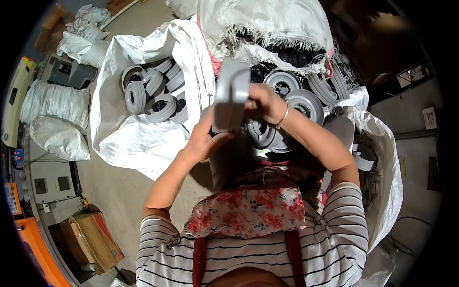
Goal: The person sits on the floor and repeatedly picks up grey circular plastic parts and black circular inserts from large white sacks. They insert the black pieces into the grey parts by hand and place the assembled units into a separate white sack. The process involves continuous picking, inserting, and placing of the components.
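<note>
In front of my chest a grey round plastic part (231, 95) is held up, its wide rim facing me and slightly blurred. My left hand (203, 138) grips its lower left side, the thumb toward the bottom. My right hand (267, 103) has its fingers closed at the part's right side; the fingertips are partly hidden. Just below and beside my right hand lie similar grey ringed parts, among them one with a dark centre (305, 106) and another near my lap (262, 134).
An open white woven sack (138, 143) at left holds several grey ringed parts (135, 97). A frayed white sack (267, 19) lies at the back with dark pieces in its mouth. Another open sack (389, 167) stands at right. Filled bags (55, 105) and a cardboard box (93, 241) line the left.
</note>
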`<control>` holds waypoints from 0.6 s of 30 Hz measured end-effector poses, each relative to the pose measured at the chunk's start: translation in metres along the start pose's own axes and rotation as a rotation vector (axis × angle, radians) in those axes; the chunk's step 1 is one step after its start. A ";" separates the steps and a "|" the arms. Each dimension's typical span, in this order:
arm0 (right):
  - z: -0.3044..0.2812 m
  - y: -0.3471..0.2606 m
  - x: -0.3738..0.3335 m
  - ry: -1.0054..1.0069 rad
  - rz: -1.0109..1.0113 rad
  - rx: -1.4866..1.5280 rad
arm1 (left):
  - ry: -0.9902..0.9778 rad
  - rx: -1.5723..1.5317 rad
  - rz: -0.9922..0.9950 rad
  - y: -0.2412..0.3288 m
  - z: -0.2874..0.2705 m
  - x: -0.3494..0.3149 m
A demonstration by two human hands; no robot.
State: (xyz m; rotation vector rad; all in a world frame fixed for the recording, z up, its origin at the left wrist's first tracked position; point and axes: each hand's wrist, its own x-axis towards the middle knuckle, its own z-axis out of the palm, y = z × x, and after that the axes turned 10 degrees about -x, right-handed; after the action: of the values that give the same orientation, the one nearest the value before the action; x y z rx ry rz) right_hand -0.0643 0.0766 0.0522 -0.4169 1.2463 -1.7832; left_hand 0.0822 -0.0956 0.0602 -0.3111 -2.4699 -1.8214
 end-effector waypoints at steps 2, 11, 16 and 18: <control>0.010 -0.007 0.001 0.061 0.145 0.235 | 0.008 0.349 0.097 -0.002 -0.010 0.005; 0.000 0.000 0.003 0.135 0.107 -0.338 | 0.111 0.413 0.273 0.003 -0.003 0.004; -0.037 -0.007 -0.004 0.057 0.326 -1.930 | 0.528 0.561 0.337 0.011 -0.050 0.027; -0.049 -0.005 0.000 -0.044 0.428 -1.995 | 0.394 0.564 0.222 0.021 -0.041 0.026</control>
State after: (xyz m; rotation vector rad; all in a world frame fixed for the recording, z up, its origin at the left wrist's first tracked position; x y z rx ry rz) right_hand -0.1006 0.1052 0.0352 -1.0542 2.4335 0.3457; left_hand 0.0579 -0.1253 0.0961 -0.1605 -2.4083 -0.9358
